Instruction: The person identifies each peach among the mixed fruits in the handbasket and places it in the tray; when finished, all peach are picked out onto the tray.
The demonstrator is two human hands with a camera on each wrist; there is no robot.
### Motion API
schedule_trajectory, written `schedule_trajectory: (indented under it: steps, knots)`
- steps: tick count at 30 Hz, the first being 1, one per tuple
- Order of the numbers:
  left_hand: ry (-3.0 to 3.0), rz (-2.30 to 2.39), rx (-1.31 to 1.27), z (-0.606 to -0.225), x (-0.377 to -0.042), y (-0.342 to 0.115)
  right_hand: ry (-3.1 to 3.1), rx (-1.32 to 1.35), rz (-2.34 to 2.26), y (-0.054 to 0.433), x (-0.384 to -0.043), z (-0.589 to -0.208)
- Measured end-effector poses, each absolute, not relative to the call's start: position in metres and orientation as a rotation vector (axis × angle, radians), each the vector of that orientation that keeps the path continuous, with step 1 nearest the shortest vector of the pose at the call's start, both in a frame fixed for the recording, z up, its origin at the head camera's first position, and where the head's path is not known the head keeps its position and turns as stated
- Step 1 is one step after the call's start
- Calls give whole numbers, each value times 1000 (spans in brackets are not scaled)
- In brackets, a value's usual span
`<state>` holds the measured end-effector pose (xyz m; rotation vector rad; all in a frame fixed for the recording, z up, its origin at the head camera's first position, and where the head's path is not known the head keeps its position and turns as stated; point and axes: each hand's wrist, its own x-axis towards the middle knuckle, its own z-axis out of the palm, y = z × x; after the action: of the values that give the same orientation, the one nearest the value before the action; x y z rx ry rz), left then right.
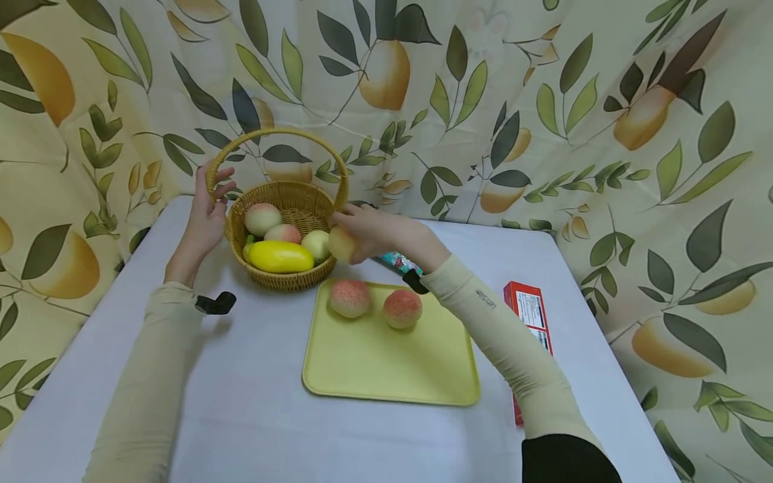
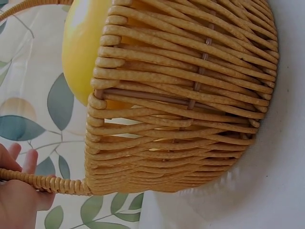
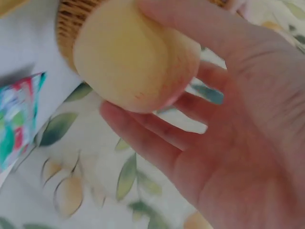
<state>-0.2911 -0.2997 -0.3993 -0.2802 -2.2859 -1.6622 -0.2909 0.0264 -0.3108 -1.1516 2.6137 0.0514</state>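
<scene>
A wicker basket (image 1: pixel 280 280) with a tall arched handle (image 1: pixel 274 132) stands at the back left of the table. My left hand (image 1: pixel 202 221) holds the left side of that handle, its fingers behind it in the left wrist view. At the basket's right rim, my right hand (image 1: pixel 383 235) grips a pale yellow peach (image 3: pixel 128 57) with a pink blush, thumb on one side and fingers on the other. Inside the basket lie a smooth yellow fruit (image 1: pixel 280 257) and several peaches (image 1: pixel 263 219). Two pinkish peaches (image 1: pixel 349 298) rest on a yellow tray (image 1: pixel 386 376).
The tray lies in front of the basket on a white-covered table (image 1: pixel 253 402). A shiny, colourful packet (image 3: pixel 16 117) sits behind the tray, partly hidden by the right forearm. On the right is a red box (image 1: pixel 531 308), partly covered by the sleeve. Fruit-patterned cloth hangs behind.
</scene>
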Motion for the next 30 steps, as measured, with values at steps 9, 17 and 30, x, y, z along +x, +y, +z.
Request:
schedule_trajectory:
  steps: [9, 17, 30]
  knots:
    - [-2285, -1666, -256, -409, -285, -304, 2629, -1028, -170, 117, -252, -309]
    - [-2281, -1658, -246, -413, -278, -306, 2660, -881, -215, 165, -229, -309]
    - [-2286, -1629, -293, -399, -285, -296, 2644, -786, -363, 223, -192, -336]
